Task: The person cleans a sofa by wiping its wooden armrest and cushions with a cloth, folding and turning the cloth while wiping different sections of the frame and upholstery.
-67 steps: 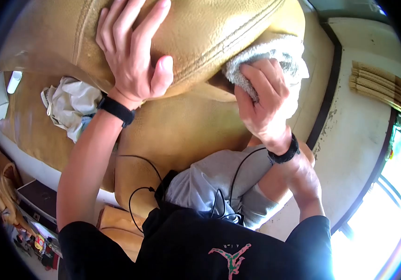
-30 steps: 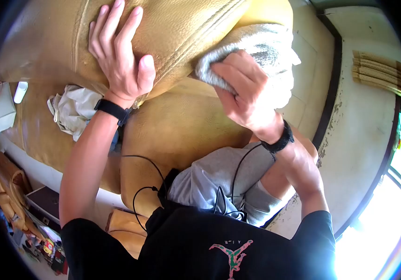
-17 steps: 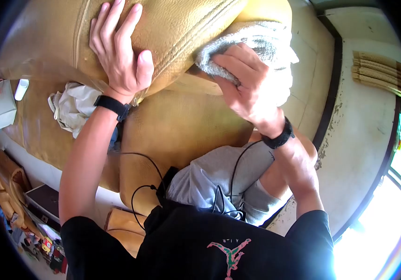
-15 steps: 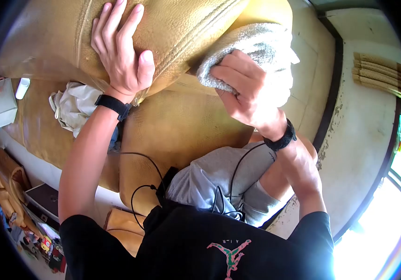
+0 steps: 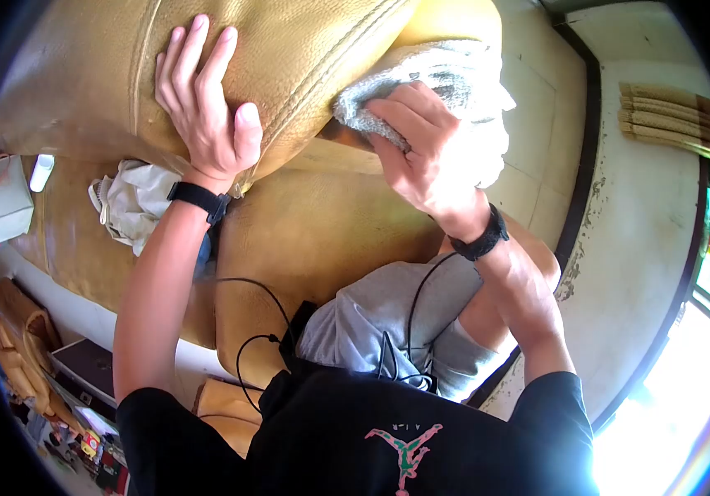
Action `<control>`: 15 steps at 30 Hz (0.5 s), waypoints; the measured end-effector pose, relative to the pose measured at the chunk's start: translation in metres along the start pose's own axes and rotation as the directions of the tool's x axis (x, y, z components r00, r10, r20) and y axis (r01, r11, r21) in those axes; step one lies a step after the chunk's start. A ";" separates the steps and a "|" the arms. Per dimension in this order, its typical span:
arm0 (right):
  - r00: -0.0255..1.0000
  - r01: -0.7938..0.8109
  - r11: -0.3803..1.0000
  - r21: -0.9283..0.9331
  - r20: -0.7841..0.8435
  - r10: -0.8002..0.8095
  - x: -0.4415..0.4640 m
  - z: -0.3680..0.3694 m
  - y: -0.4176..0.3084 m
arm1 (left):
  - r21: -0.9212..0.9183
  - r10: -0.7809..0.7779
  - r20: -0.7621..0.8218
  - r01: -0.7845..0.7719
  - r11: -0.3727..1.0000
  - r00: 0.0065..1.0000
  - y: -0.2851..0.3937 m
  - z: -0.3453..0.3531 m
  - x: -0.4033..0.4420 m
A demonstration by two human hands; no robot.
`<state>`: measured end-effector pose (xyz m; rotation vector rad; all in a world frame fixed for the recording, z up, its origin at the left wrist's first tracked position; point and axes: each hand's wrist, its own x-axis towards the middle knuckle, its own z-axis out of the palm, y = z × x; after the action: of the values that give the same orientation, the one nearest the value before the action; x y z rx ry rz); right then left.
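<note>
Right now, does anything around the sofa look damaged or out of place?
Yes: the wall is flaking in ragged patches beside its dark edging, so it looks damaged. A pale cloth also lies crumpled on the sofa, rather than folded.

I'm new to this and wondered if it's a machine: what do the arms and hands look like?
They're a person's: the left hand and right hand are gloveless. Each wrist wears a black band, left and right. The black sleeves are short. Thin black cables loop over the lap, one leading towards the right wrist.
</note>
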<state>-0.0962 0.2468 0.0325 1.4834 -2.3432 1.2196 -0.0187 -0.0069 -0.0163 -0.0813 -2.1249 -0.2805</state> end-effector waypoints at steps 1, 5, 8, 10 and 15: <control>1.000 -0.004 1.000 0.007 0.007 0.003 -0.003 0.001 0.003 | -0.008 -0.001 -0.002 0.001 1.000 1.000 0.000 0.000 -0.002; 0.986 0.123 0.981 0.150 0.097 -0.138 -0.007 -0.011 0.006 | -0.005 0.003 0.002 -0.003 1.000 1.000 -0.001 0.000 -0.001; 0.999 0.049 0.997 0.051 0.006 -0.049 -0.003 -0.008 0.003 | -0.019 -0.009 0.004 0.009 1.000 1.000 0.001 -0.001 0.001; 0.999 0.041 0.998 0.045 0.015 -0.041 0.000 -0.006 0.003 | -0.009 -0.021 0.020 0.022 1.000 1.000 0.000 -0.002 -0.001; 0.985 0.133 0.980 0.149 0.090 -0.147 -0.008 -0.009 0.003 | -0.045 -0.024 -0.039 0.022 0.999 0.999 -0.003 0.005 -0.004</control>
<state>-0.0971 0.2591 0.0324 1.7616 -2.2067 1.3292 -0.0210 -0.0084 -0.0228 -0.0765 -2.0821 -0.3405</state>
